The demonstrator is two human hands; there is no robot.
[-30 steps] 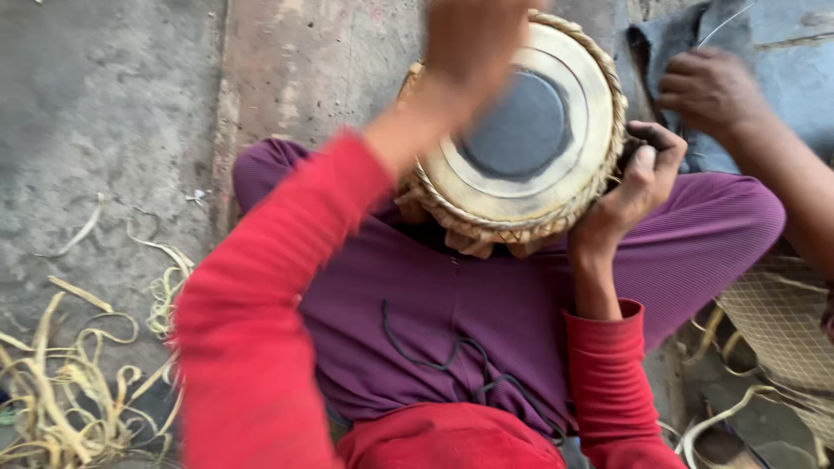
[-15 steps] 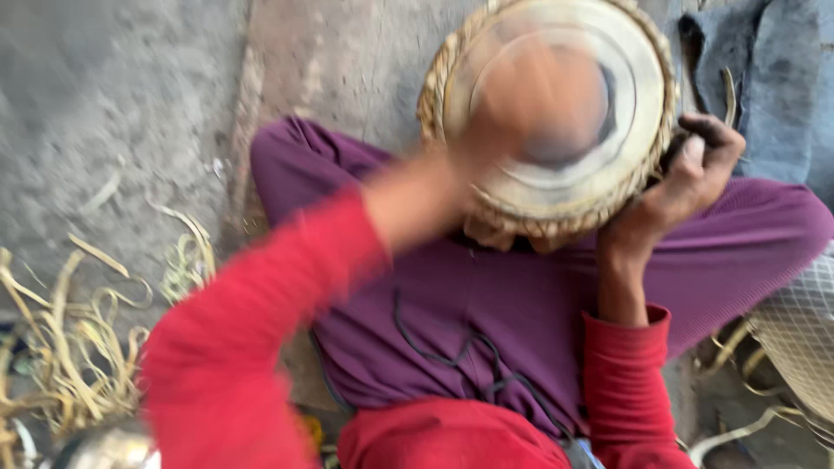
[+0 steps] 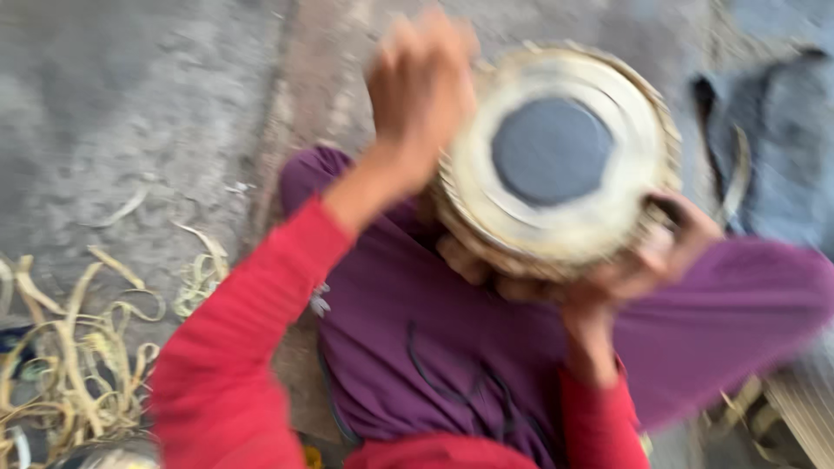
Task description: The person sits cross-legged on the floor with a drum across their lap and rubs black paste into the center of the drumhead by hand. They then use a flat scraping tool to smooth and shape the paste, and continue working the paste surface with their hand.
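A round hand drum (image 3: 556,156) with a pale skin, a dark centre patch and woven lacing round its rim rests on my lap, over purple trousers. My right hand (image 3: 651,256) grips the drum's lower right side from beneath. My left hand (image 3: 421,82) hovers blurred at the drum's left rim, fingers loosely curled and holding nothing. Both arms wear red sleeves.
Pale straw-like strips (image 3: 78,347) lie scattered on the grey concrete floor (image 3: 130,113) at the lower left. A bluish-grey cloth (image 3: 782,148) lies at the upper right. More strips and a woven mat edge (image 3: 799,408) show at the lower right.
My left hand has swung off the drum's skin to its left rim. Another person's hand at the upper right has left the view. The view shifted, blurring the drum.
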